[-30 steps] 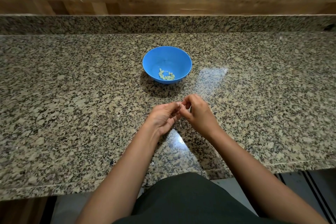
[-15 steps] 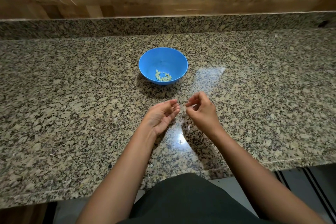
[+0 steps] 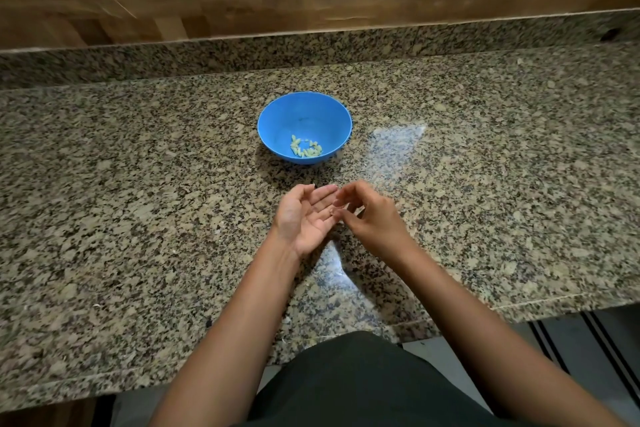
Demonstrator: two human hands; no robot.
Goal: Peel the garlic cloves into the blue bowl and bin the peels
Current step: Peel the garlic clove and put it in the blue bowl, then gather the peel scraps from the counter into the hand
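Observation:
A blue bowl [image 3: 304,114] stands on the granite counter [image 3: 138,218], with several peeled pale garlic cloves [image 3: 306,148] at its bottom. In front of the bowl my left hand [image 3: 304,215] lies palm up, its fingers relaxed and straight. My right hand [image 3: 370,215] is beside it with curled fingers. Its fingertips pinch at a small pale scrap of garlic peel [image 3: 334,210] on my left fingers. The scrap is tiny and partly hidden.
A granite upstand [image 3: 311,52] and a wooden wall run along the back. The counter's front edge [image 3: 519,308] is close to my body. A few tiny white peel bits [image 3: 286,320] lie near that edge. Below right is a striped floor mat [image 3: 588,336].
My hands parted from pinching together, and the left hand turned palm up and opened. My right hand has come back to the left fingertips. The view shifted slightly.

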